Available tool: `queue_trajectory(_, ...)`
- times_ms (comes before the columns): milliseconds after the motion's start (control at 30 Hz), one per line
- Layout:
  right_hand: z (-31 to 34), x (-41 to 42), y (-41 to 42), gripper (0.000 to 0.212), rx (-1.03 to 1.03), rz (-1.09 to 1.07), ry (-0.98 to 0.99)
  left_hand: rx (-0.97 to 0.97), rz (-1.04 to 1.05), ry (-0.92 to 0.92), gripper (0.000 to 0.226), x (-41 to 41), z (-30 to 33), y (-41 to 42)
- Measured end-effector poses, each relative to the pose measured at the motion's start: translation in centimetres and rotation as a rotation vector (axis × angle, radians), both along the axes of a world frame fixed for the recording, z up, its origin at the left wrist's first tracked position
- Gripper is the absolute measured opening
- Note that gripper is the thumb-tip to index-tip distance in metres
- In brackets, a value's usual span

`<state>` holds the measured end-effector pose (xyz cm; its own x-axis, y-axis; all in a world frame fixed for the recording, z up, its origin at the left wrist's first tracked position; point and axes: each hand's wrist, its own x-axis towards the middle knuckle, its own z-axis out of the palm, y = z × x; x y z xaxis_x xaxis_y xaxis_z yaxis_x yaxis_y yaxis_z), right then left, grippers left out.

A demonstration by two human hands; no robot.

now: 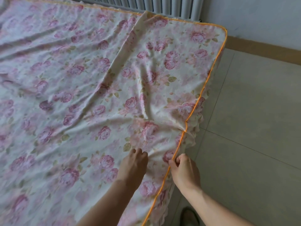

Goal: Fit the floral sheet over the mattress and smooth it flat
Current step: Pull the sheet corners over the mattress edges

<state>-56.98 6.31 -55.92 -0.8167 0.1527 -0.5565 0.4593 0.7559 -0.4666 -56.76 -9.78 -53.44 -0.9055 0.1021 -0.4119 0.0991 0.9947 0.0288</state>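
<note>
The floral sheet (pixel 91 88), cream with pink roses and orange piping along its edges, lies over the whole mattress top. It is wrinkled, with a long raised fold running from the far edge down toward the near right side. A frilled skirt hangs over the right side. My left hand (pixel 134 165) pinches the fabric on top, just inside the right edge. My right hand (pixel 184 170) grips the orange piped edge at the mattress side. The mattress itself is hidden under the sheet.
A white radiator (pixel 162 5) stands against the wall behind the far edge of the bed. Grey floor tiles (pixel 252 128) lie to the right of the bed, with a brown baseboard (pixel 263 49) along the wall. A shoe (pixel 189 216) shows beside the bed.
</note>
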Motion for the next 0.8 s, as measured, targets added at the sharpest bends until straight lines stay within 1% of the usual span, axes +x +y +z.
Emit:
queue_trajectory(67, 0.3, 0.0, -0.3, 0.020, 0.037, 0.001, -0.020, -0.032, -0.013, -0.013, 0.019, 0.0, -0.4, -0.1)
queue_trajectory(167, 0.6, 0.5, -0.8, 0.019, 0.054, 0.104, -0.073, -0.073, -0.038, -0.105, 0.015, 0.2, -0.1, -0.8)
queue_trajectory(233, 0.9, 1.5, -1.5, 0.032, 0.037, 0.192, -0.104, -0.147, -0.065, -0.167, 0.013, 0.8, 0.4, -1.5)
queue_trajectory(267, 1.0, 2.0, -1.9, 0.036, 0.034, 0.208, -0.095, -0.146, -0.059, -0.159, 0.013, 1.3, 0.3, -2.0)
queue_trajectory(300, 1.1, 2.6, -2.4, 0.035, 0.029, 0.195, -0.070, -0.107, -0.050, -0.121, 0.011, 2.1, 0.2, -2.6)
queue_trajectory(400, 1.1, 4.2, -3.1, 0.026, 0.010, 0.089, 0.015, 0.115, -0.069, 0.085, 0.004, 4.2, -0.3, -4.4)
queue_trajectory(467, 0.7, 5.8, -3.6, 0.023, -0.023, 0.014, 0.065, 0.289, -0.075, 0.174, 0.016, 6.4, -1.0, -5.7)
queue_trajectory(500, 0.6, 6.6, -3.9, 0.022, -0.032, -0.025, 0.058, 0.355, -0.061, 0.161, 0.023, 7.5, -1.0, -6.3)
queue_trajectory(600, 0.0, 9.4, -4.8, 0.022, -0.027, -0.070, 0.032, 0.438, -0.075, 0.082, 0.044, 11.3, -1.4, -7.7)
queue_trajectory(667, -0.3, 10.7, -5.3, 0.020, -0.031, -0.087, 0.083, 0.428, -0.099, 0.039, 0.053, 13.2, -1.7, -8.3)
queue_trajectory(733, -0.4, 12.3, -6.0, 0.020, -0.047, -0.105, 0.153, 0.381, -0.106, -0.005, 0.054, 14.9, -1.4, -8.8)
queue_trajectory(800, -0.3, 14.0, -6.7, 0.030, -0.074, -0.124, 0.188, 0.323, -0.139, -0.014, 0.057, 16.5, -1.0, -9.1)
